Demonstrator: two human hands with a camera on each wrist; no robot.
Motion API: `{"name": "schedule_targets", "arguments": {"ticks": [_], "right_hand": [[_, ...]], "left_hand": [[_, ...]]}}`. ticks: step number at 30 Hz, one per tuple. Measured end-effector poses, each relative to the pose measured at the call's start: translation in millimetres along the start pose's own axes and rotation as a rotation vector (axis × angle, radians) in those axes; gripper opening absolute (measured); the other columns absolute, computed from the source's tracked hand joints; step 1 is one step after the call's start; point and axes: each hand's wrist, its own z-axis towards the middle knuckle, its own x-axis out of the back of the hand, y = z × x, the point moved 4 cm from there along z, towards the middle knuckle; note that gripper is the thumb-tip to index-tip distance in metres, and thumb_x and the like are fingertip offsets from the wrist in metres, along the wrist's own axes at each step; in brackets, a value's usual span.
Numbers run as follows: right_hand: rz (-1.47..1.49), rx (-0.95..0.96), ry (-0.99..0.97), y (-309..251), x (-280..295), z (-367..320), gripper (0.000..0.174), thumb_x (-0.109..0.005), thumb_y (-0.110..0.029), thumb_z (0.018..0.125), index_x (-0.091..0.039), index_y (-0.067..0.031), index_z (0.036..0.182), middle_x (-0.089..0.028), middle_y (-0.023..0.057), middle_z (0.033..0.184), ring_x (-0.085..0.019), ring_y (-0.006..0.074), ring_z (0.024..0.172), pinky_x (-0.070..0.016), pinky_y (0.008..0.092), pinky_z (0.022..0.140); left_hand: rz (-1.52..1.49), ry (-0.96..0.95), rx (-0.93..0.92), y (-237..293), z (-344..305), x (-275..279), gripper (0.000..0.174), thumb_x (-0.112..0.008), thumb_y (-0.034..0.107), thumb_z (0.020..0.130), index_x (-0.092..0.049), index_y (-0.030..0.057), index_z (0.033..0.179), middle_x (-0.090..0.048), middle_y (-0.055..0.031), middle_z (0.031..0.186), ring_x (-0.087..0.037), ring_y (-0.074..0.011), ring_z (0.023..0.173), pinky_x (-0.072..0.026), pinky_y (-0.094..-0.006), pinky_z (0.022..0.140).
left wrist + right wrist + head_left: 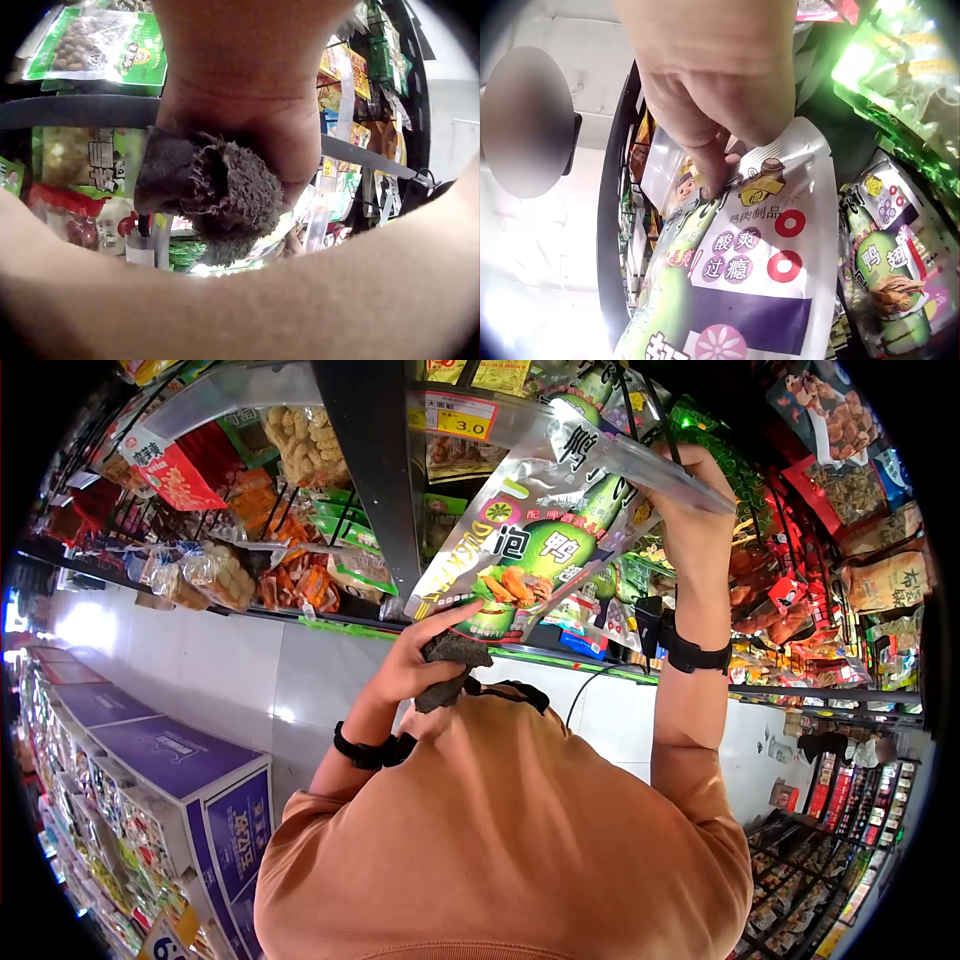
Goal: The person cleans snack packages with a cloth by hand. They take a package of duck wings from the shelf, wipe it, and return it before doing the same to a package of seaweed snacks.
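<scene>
My left hand (405, 665) grips a rough dark grey cloth (455, 665), bunched up in the palm. Its index finger stretches along the lower edge of a large silver and green snack packet (545, 545). In the left wrist view the frayed cloth (236, 187) bulges out below the palm, and the fingers are hidden. Up at the rack, my right hand (690, 490) reaches behind a clear plastic strip (650, 465). The right wrist view shows its thumb and fingers pinching the top of a silver and green packet (757, 247).
Similar packets (889, 259) hang beside the held one. A black upright post (375, 470) divides the rack, with a yellow price tag (455, 415) next to it. Bagged snacks (300, 445) fill the left side. A purple display stand (180, 755) is behind on the left.
</scene>
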Motion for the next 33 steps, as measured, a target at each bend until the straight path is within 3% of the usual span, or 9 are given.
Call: {"name": "schedule_targets", "arguments": {"ticks": [3, 5, 10, 12, 16, 23, 25, 33], "right_hand": [[0.019, 0.034, -0.025, 3.8, 2.4, 3.6, 0.016, -0.068, 0.002, 0.082, -0.059, 0.0021, 0.095, -0.066, 0.0055, 0.088, -0.062, 0.009, 0.078, -0.0495, 0.0215, 0.067], [-0.031, 0.064, -0.061, -3.0, -0.7, 5.9, 0.016, -0.069, 0.001, 0.082, -0.06, 0.0016, 0.095, -0.066, 0.0039, 0.087, -0.061, 0.0081, 0.077, -0.0485, 0.0209, 0.068], [-0.038, 0.052, -0.095, -4.8, -1.0, 9.2, 0.021, -0.07, 0.002, 0.078, -0.06, -0.0004, 0.096, -0.063, 0.0016, 0.088, -0.058, 0.007, 0.08, -0.0465, 0.0206, 0.07], [-0.146, 0.143, -0.048, -6.7, -0.9, 7.9, 0.021, -0.071, 0.002, 0.076, -0.06, -0.0004, 0.095, -0.062, 0.0009, 0.089, -0.057, 0.0072, 0.081, -0.0461, 0.0214, 0.071], [-0.185, 0.3, -0.035, -8.6, 0.1, 10.4, 0.021, -0.071, 0.001, 0.075, -0.063, -0.0003, 0.095, -0.061, 0.0054, 0.087, -0.059, 0.0144, 0.077, -0.046, 0.0247, 0.069], [-0.115, 0.229, -0.087, -6.9, 2.4, 10.4, 0.021, -0.071, -0.002, 0.075, -0.065, -0.0005, 0.095, -0.062, 0.0072, 0.087, -0.061, 0.0163, 0.077, -0.0468, 0.0261, 0.068], [-0.138, 0.225, -0.118, -2.0, 1.4, 11.6, 0.022, -0.069, 0.001, 0.08, -0.061, 0.0027, 0.1, -0.062, 0.0023, 0.087, -0.056, 0.0068, 0.077, -0.0452, 0.021, 0.067], [-0.16, 0.281, -0.027, -4.4, -3.9, 11.6, 0.023, -0.072, 0.0, 0.076, -0.062, 0.0038, 0.096, -0.062, 0.0035, 0.087, -0.058, 0.0083, 0.078, -0.0461, 0.022, 0.07]], "left_hand": [[-0.004, 0.065, 0.005, 1.0, 0.1, -1.7, 0.076, -0.058, -0.01, 0.063, -0.045, -0.0007, 0.138, -0.064, -0.004, 0.095, -0.056, -0.0085, 0.084, -0.0427, -0.0205, 0.08], [0.075, 0.051, -0.058, 1.7, -0.9, -1.3, 0.074, -0.057, -0.012, 0.067, -0.046, 0.002, 0.138, -0.063, -0.005, 0.104, -0.056, -0.0099, 0.091, -0.0441, -0.0233, 0.085], [0.049, 0.119, -0.063, -4.6, 0.9, -8.8, 0.076, -0.057, -0.012, 0.065, -0.045, 0.0015, 0.139, -0.062, -0.0048, 0.103, -0.055, -0.0103, 0.091, -0.0431, -0.0225, 0.085], [0.064, 0.126, -0.071, -7.6, 0.5, -12.2, 0.076, -0.057, -0.012, 0.066, -0.045, 0.0016, 0.139, -0.062, -0.004, 0.103, -0.055, -0.0099, 0.091, -0.0428, -0.022, 0.085], [-0.059, 0.194, -0.004, -15.6, -2.3, -19.5, 0.075, -0.058, -0.012, 0.069, -0.043, 0.0026, 0.14, -0.062, -0.0012, 0.102, -0.054, -0.0073, 0.087, -0.0427, -0.0203, 0.082], [-0.071, 0.352, -0.037, -25.0, -2.8, -25.7, 0.073, -0.058, -0.011, 0.07, -0.043, 0.0032, 0.141, -0.061, -0.0021, 0.106, -0.054, -0.0077, 0.089, -0.0432, -0.0207, 0.081], [-0.052, 0.369, -0.031, -24.0, -3.3, -26.6, 0.073, -0.058, -0.01, 0.07, -0.044, 0.0037, 0.14, -0.061, -0.0028, 0.105, -0.054, -0.0079, 0.089, -0.0435, -0.021, 0.081], [-0.02, 0.423, -0.07, -17.8, -3.2, -29.4, 0.073, -0.057, -0.01, 0.069, -0.044, 0.003, 0.14, -0.063, -0.0024, 0.1, -0.055, -0.0077, 0.085, -0.044, -0.0208, 0.079]]}}
